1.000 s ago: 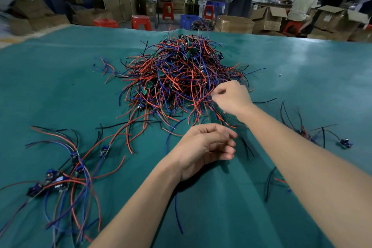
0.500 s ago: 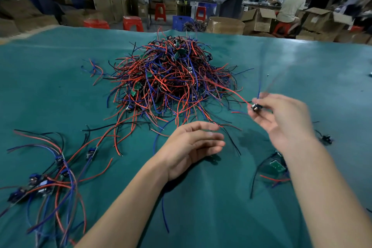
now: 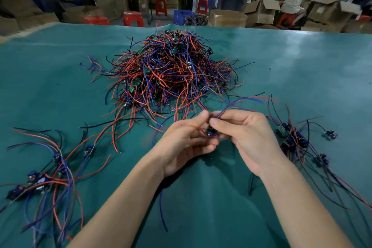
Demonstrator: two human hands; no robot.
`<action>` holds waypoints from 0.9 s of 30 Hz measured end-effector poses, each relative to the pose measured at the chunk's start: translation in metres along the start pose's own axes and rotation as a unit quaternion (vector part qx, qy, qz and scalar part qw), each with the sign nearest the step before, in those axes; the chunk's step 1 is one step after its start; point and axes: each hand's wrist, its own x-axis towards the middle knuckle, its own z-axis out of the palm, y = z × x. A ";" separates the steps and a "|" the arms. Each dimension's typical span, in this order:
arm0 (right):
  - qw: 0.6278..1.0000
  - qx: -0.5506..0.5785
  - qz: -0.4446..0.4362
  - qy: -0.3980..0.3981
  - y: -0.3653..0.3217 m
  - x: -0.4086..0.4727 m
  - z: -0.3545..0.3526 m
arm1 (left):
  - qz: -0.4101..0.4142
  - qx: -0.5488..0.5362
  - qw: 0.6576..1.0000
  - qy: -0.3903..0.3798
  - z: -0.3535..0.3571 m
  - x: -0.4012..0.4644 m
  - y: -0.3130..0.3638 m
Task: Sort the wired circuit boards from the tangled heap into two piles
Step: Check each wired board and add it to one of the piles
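Single head-worn wide-angle view, looking forward and down across a teal-covered table (image 3: 302, 70). The left hand (image 3: 181, 145) and right hand (image 3: 247, 139) sit close beneath the lens at centre; the tangled heap (image 3: 171, 74) lies beyond them, mid-frame. Cardboard boxes (image 3: 227, 18) and red stools (image 3: 133, 18) fill the far top edge. Straight lines bow near the borders.

A tangled heap of red, blue and black wires (image 3: 171, 78) with small green boards lies on the teal cloth-covered bench (image 3: 302, 62).
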 end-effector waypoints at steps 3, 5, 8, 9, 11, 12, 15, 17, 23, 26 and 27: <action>1.000 0.006 0.004 0.030 -0.002 0.001 -0.005 | 0.003 0.032 0.999 -0.043 -0.003 -0.003 -0.001; 0.999 -0.010 0.003 0.042 -0.002 0.002 -0.008 | 0.008 0.041 0.998 -0.051 -0.004 -0.002 -0.004; 0.997 -0.052 -0.016 0.060 -0.002 0.003 -0.010 | 0.021 0.067 0.996 -0.063 -0.005 0.000 -0.005; 0.995 -0.067 -0.026 0.065 -0.002 0.003 -0.011 | 0.027 0.074 0.995 -0.067 -0.005 0.000 -0.006; 0.989 -0.104 -0.060 0.091 -0.001 0.004 -0.012 | 0.043 0.085 0.993 -0.066 -0.005 0.001 -0.006; 0.983 -0.121 -0.079 0.114 0.000 0.005 -0.014 | 0.047 0.092 0.993 -0.065 -0.005 0.002 -0.006; 0.963 -0.128 -0.122 0.203 -0.001 0.010 -0.025 | 0.053 0.113 0.990 -0.069 -0.004 0.002 -0.007; 0.945 -0.129 -0.139 0.266 -0.002 0.013 -0.037 | 0.050 0.131 0.987 -0.076 -0.003 0.001 -0.008; 0.878 -0.016 -0.141 0.457 -0.007 0.017 -0.062 | 0.057 0.135 0.987 -0.066 -0.002 0.002 -0.008; 0.878 -0.001 -0.140 0.458 -0.009 0.015 -0.060 | 0.072 0.071 0.994 -0.031 -0.004 0.005 -0.008; 0.904 -0.009 -0.128 0.409 -0.008 0.014 -0.053 | 0.078 0.053 0.995 -0.027 -0.004 0.005 -0.008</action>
